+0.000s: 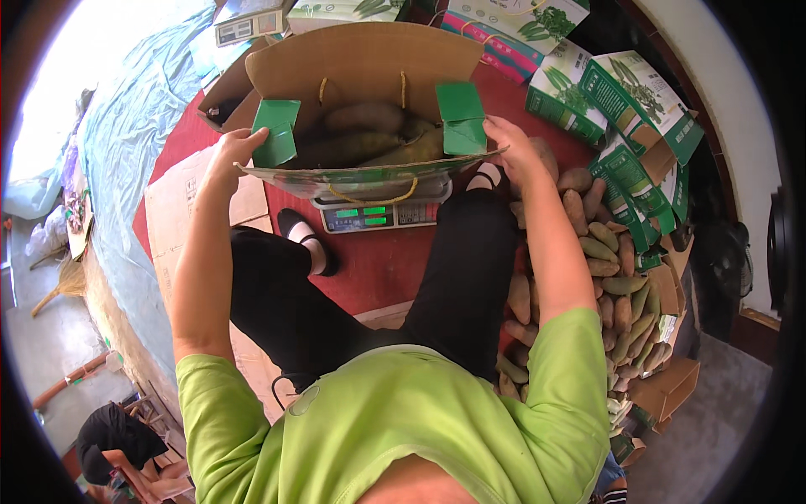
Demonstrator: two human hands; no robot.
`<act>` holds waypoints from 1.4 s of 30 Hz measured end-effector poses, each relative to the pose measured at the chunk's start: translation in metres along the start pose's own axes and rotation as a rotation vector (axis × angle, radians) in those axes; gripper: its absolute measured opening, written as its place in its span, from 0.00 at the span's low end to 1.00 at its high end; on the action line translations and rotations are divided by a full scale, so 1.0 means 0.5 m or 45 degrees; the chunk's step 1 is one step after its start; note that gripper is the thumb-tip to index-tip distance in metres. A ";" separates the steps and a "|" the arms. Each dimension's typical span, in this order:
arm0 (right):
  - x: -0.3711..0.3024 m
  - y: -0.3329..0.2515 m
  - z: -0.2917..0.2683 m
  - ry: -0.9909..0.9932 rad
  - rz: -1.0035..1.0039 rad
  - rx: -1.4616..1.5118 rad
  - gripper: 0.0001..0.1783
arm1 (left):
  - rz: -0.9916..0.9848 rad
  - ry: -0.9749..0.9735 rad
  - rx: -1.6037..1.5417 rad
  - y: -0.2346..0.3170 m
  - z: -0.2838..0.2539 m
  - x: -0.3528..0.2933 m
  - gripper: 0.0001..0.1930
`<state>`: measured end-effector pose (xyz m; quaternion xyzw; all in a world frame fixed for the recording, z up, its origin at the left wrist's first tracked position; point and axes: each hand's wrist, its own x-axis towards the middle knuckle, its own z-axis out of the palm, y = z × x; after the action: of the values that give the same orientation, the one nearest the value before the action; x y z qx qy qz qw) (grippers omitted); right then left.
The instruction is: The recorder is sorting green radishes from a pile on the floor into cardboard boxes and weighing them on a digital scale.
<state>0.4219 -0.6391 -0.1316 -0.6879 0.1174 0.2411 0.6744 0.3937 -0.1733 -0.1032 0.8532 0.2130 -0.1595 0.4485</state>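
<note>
An open cardboard box point(336, 178) with green corner flaps and yellow rope handles stands in front of me. Several long, brown to greenish tubers point(363, 118) lie inside it. My left hand point(229, 155) grips the box's left edge beside a green flap. On the opposite edge, my right hand point(514, 149) is closed with the thumb near the other green flap. Below the box's near side shows a digital scale point(382, 217) with lit green displays; the box hides most of it. Whether the box rests fully on the scale, I cannot tell.
A large heap of tubers point(621, 286) lies to my right. Printed green and white boxes point(567, 88) are stacked at the far right. Flattened cardboard point(172, 210) and a blue plastic sheet point(126, 143) are at left. A person point(122, 445) sits at the lower left.
</note>
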 end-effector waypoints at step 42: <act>-0.264 0.193 0.926 -0.929 0.329 -0.478 0.32 | -0.532 0.715 -1.387 -0.920 -0.399 -0.781 0.31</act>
<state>0.1815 -0.2109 -0.1387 -0.6480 -0.0893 0.5683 0.4991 -0.1583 0.1400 -0.1343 0.4533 0.5341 0.1167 0.7040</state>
